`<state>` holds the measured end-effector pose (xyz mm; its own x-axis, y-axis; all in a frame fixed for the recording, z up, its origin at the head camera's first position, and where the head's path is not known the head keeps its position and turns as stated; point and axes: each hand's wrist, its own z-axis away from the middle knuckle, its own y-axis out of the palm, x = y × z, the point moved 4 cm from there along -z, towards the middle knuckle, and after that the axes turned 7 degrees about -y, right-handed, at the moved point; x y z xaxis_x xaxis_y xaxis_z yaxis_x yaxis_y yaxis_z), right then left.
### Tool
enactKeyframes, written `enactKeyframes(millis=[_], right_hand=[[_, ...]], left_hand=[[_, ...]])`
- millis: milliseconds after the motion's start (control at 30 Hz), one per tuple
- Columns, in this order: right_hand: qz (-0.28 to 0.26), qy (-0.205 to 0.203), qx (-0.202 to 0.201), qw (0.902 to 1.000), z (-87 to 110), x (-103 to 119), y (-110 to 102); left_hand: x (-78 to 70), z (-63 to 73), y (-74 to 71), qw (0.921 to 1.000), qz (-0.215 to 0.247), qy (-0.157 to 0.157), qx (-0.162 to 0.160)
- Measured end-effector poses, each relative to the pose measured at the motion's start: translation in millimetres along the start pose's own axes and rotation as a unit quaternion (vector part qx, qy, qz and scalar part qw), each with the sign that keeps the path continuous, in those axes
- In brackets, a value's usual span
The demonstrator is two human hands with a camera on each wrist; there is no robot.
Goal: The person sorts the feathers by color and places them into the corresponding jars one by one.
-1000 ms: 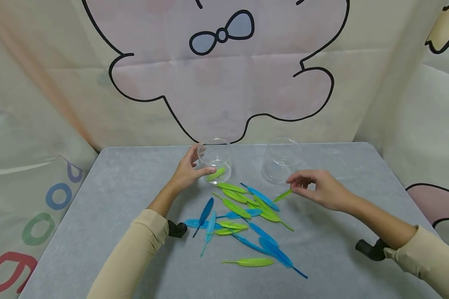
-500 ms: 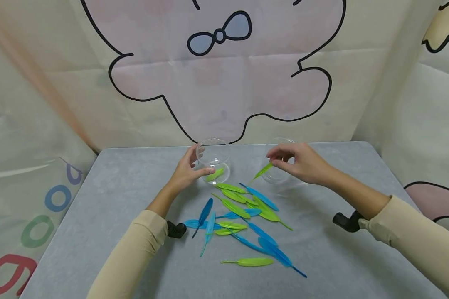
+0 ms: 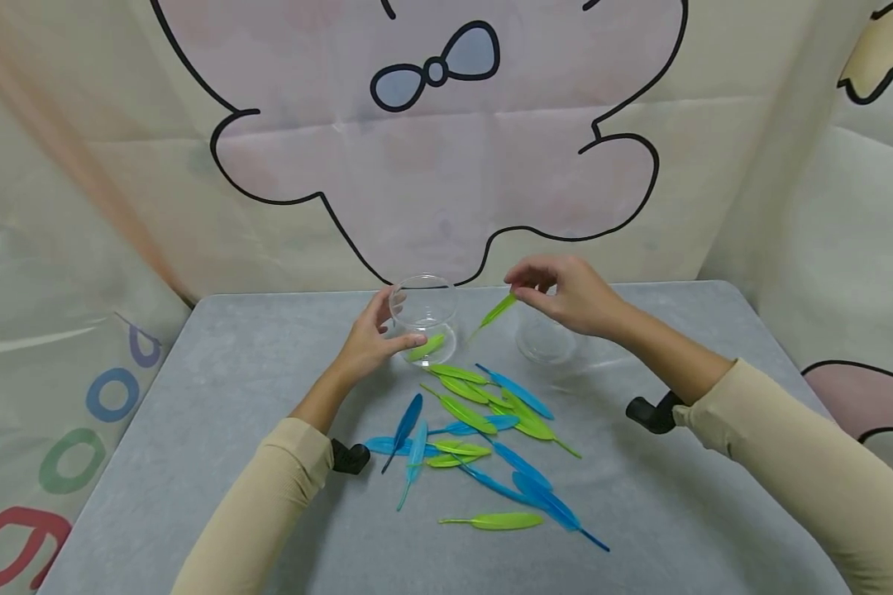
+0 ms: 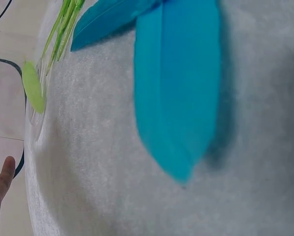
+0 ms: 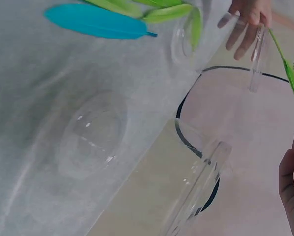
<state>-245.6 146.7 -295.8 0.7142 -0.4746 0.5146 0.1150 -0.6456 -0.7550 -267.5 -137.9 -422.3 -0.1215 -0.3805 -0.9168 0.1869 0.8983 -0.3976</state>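
My left hand [image 3: 365, 343] holds a clear plastic cup [image 3: 424, 307] near the table's far edge, thumb in front and fingers around its far side. A green feather [image 3: 426, 348] lies inside that cup. My right hand [image 3: 565, 296] pinches another green feather [image 3: 500, 309] by one end, raised above the table between the two cups; its thin quill points down toward the left cup. In the right wrist view the held feather [image 5: 293, 81] reaches toward the left cup's rim. A second clear cup [image 3: 546, 345] stands below my right hand, which partly hides its upper part.
Green feathers [image 3: 469, 413] and blue feathers [image 3: 543, 496] lie in a loose pile on the grey table [image 3: 268, 355] in front of the cups. One green feather [image 3: 502, 521] lies apart, nearer the front. A printed cloth wall [image 3: 446, 182] rises behind the table.
My right hand has carried the green feather left and upward, from right of the second cup to above the space between the cups. My left hand and its cup have stayed put.
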Motion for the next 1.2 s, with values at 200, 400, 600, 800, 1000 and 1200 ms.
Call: enactKeyframes(millis=[200, 400, 600, 800, 1000, 1200], right_hand=[[0.001, -0.001, -0.026, 0.9997, -18.7, 0.7, 0.1], [-0.002, -0.012, -0.038, 0.9992, -36.3, 5.1, 2.9], [0.007, -0.004, -0.036, 0.9993, -52.8, 10.5, 5.7], [0.001, 0.011, -0.036, 0.9993, -60.0, 12.3, 12.4], [0.009, 0.028, -0.032, 0.9990, -63.0, 8.4, 22.2], [0.016, 0.034, -0.016, 0.9992, -65.3, 6.1, 35.6]], left_hand=[[6.5, -1.9, -1.4, 1.0000, -0.002, -0.006, -0.001], [7.3, -2.0, -2.6, 1.0000, 0.002, -0.003, 0.001], [7.1, -0.6, -3.1, 1.0000, 0.007, -0.006, 0.000], [6.7, -0.7, -2.2, 0.9999, 0.011, 0.002, 0.006], [4.0, -0.5, -1.5, 0.9998, 0.017, 0.005, 0.009], [-22.0, 11.1, -3.6, 0.9998, 0.014, -0.004, 0.015]])
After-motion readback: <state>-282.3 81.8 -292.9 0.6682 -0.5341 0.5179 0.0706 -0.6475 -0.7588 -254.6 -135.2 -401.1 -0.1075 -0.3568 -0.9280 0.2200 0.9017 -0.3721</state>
